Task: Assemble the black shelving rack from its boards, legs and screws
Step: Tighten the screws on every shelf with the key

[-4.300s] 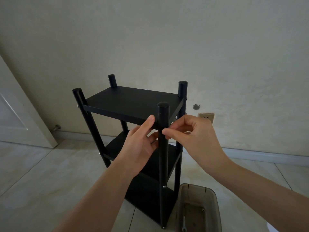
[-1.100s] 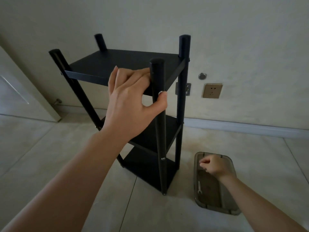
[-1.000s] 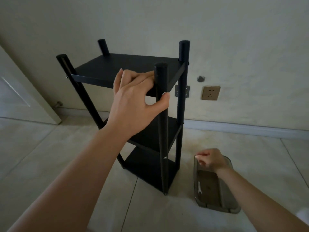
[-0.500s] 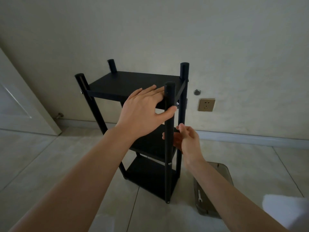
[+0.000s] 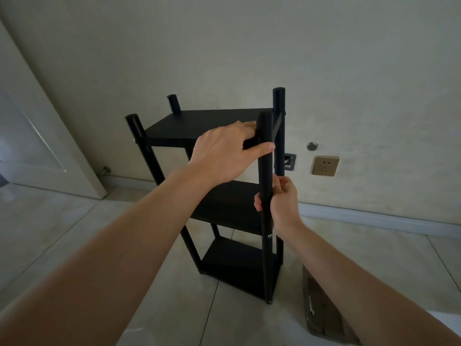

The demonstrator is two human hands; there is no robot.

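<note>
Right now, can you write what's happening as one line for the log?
left hand: grips top board and near front leg of black three-tier rack | right hand: curled round same leg, lower | grey plastic tray: on floor

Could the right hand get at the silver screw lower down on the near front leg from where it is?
Probably yes: the right hand grips the near front leg just above the screw, with nothing between them.
</note>
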